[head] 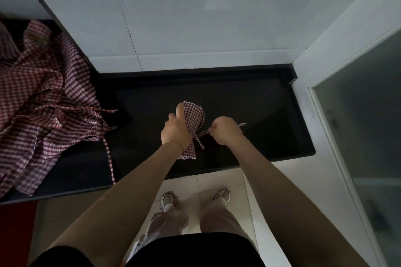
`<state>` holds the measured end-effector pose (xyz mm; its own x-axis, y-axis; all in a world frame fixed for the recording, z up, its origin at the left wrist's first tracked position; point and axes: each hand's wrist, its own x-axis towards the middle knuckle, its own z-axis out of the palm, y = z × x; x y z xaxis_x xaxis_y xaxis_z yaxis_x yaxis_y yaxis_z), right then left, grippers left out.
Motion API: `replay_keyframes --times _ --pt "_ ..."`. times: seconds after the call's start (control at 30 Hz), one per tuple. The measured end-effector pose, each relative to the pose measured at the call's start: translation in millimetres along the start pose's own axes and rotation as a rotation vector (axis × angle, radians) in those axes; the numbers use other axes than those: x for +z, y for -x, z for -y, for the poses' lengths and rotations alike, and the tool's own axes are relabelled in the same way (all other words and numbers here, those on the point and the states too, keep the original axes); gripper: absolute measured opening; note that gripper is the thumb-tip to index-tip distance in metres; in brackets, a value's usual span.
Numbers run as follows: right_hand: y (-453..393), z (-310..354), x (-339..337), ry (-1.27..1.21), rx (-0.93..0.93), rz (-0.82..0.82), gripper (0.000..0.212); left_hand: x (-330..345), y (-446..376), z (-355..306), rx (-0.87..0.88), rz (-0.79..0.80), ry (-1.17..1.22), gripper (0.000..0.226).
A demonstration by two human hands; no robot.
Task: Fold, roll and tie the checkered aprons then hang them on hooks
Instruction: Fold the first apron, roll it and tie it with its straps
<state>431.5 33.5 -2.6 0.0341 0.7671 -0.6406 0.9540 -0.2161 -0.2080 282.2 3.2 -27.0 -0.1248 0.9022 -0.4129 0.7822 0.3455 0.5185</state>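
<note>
A rolled red-and-white checkered apron (194, 118) is held upright over the black counter (260, 115). My left hand (175, 130) grips the roll round its middle. My right hand (226, 129) is fisted on one of the apron's ties (242, 124), pulling it out to the right. Another tie end hangs down below the roll. A heap of loose checkered aprons (43, 97) lies on the counter at the left, with straps trailing over the front edge.
A white tiled wall (195, 17) rises behind the counter. A white frame with a glass panel (358, 125) stands at the right. Pale floor tiles and my shoes (169, 200) are below, and a red surface shows at the lower left.
</note>
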Motion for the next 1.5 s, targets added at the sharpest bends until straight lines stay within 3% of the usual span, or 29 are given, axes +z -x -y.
replay_keyframes --times 0.13,0.27,0.43,0.5,0.6,0.73,0.97,1.1,1.2,1.37,1.5 --pt "3 -10 -12 -0.07 -0.037 -0.209 0.019 -2 1 2 -0.022 -0.048 -0.094 0.093" --pt "15 1 -20 -0.013 -0.352 -0.133 0.017 -2 0 2 -0.034 -0.051 -0.075 0.091" --pt "30 21 -11 0.117 -0.487 -0.236 0.015 -3 -1 -1 -0.045 -0.065 -0.02 0.088" --pt "28 22 -5 -0.055 -0.519 -0.182 0.017 -4 0 1 -0.034 -0.065 0.059 0.083" --pt "24 23 0 -0.44 -0.361 0.003 0.019 -8 3 6 -0.009 -0.068 0.28 0.062" --pt "18 19 8 -0.636 -0.189 0.045 0.022 -16 8 10 -0.06 -0.114 0.512 0.02" --pt "13 27 13 -0.675 -0.137 0.02 0.01 -23 4 -2 -0.299 0.062 0.873 0.021" --pt "8 30 15 -0.581 -0.125 0.055 0.053 -25 7 -3 -0.399 0.13 1.093 0.034" --pt "3 31 24 -0.456 -0.03 -0.04 0.075 -26 10 1 -0.453 0.138 1.262 0.043" --pt "6 35 39 -0.228 0.0 -0.226 0.071 -28 13 -3 -0.395 0.147 1.191 0.043" --pt "4 41 46 -0.188 0.068 -0.285 0.053 -38 13 -8 -0.347 0.121 1.129 0.042"
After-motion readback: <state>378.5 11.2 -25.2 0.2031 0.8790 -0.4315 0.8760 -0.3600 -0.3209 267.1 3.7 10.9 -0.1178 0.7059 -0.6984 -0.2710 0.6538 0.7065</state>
